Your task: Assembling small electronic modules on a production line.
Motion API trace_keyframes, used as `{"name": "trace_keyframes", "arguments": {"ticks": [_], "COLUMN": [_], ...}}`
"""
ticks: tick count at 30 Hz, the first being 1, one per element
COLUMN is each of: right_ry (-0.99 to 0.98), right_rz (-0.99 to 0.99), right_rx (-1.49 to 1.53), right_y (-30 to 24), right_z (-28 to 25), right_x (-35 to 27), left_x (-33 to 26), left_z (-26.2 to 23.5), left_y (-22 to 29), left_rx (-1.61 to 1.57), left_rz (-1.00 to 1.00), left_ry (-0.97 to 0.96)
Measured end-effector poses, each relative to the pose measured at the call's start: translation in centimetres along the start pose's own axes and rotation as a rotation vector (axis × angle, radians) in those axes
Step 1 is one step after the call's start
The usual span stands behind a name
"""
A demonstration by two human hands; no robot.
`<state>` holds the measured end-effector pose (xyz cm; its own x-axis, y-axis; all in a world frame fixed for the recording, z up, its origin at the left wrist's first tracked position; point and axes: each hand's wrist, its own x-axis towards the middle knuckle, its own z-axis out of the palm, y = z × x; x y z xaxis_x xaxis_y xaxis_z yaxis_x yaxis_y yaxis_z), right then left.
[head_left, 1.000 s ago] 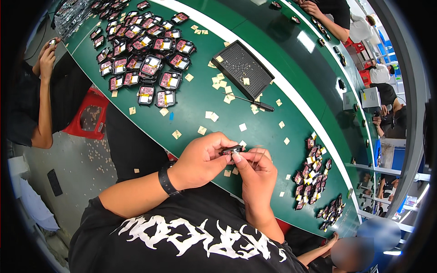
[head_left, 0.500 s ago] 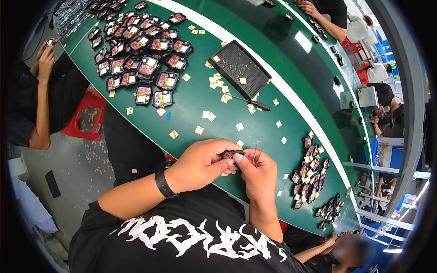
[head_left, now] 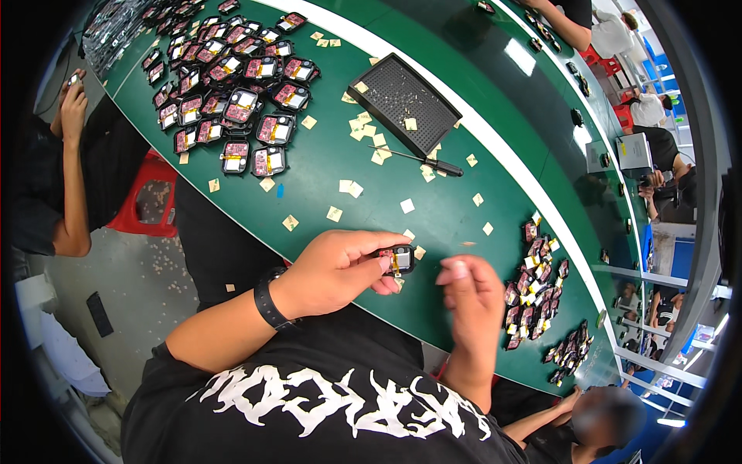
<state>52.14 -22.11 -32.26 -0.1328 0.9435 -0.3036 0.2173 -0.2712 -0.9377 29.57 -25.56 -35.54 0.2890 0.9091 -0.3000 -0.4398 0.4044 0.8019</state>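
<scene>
In my left hand (head_left: 336,271) is a small black-cased circuit board unit (head_left: 398,261), pinched between thumb and fingers. Its open face shows a red board, a pale silver block and yellow tape. My right hand (head_left: 473,290) is apart from it, to the right over the table edge, fingers curled in and thumb against them. Motion smears it, and whatever it grips cannot be made out. A thin brownish sliver (head_left: 468,243) shows blurred just above its fingertips. Small cream square pads (head_left: 407,206) lie scattered on the green table (head_left: 371,209) beyond my hands.
A large heap of similar units (head_left: 239,100) covers the far left. Smaller piles of units (head_left: 533,286) (head_left: 568,354) are at the right. A black perforated tray (head_left: 406,100) stands ahead, with a screwdriver (head_left: 444,167) beside it. Co-workers sit at left and lower right.
My right hand has drawn away from the unit to the right. The thin metal prongs seen by it before no longer show clearly. The unit's face is now turned up in my left hand.
</scene>
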Motion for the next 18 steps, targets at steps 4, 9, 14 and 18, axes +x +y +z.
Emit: {"name": "trace_keyframes", "arguments": {"ticks": [4, 9, 14, 18], "right_ry": [0.240, 0.449, 0.426, 0.311], "right_rz": [-0.173, -0.372, -0.409, -0.368], "right_rx": [-0.375, -0.704, -1.051, -1.190], "right_y": [0.3, -0.9, -3.4, -2.3], "right_z": [-5.2, -8.9, -8.7, -10.9], "right_x": [0.1, 1.8, 5.3, 8.5], "left_x": [0.0, -0.3, -0.6, -1.6], "left_z": [-0.3, -0.9, -1.0, -2.2], "left_y": [-0.3, 0.5, -0.6, 1.4], "left_rx": [0.008, 0.309, 0.231, -0.138], "left_rz": [0.048, 0.211, 0.226, 0.118], "left_ry": [-0.064, -0.118, -0.103, -0.030]}}
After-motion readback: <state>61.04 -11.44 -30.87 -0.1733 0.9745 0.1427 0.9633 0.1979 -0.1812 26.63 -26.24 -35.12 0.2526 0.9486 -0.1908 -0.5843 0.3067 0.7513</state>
